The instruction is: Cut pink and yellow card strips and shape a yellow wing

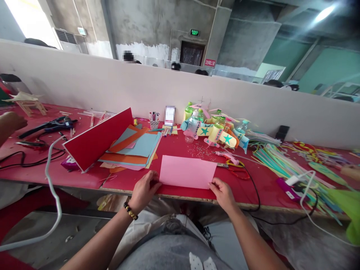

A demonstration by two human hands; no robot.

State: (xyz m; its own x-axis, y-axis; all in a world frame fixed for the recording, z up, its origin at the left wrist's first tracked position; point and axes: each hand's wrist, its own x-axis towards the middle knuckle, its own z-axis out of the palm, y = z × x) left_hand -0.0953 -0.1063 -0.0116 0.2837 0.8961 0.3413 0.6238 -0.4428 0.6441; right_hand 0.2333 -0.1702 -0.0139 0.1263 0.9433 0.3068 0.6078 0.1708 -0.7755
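Observation:
A pink sheet of paper (188, 172) is held level above the front edge of the red table (177, 147). My left hand (144, 189), with a beaded bracelet on its wrist, pinches the sheet's lower left corner. At the lower right corner, my right hand (222, 192) grips it between thumb and fingers. Just behind the sheet's right end lie scissors (232, 165) with yellow and red handles, partly covered by it. A pink glue gun (228, 156) rests beyond them. To the left is a pile of coloured paper (137, 144) in blue, orange and pink.
Plastic bottles decorated as planes (216, 131) stand at the back. A red board (98, 140) divides the table on the left. Coloured strips (284, 165) and a purple power strip (289, 189) lie right. Other people's hands show at both sides.

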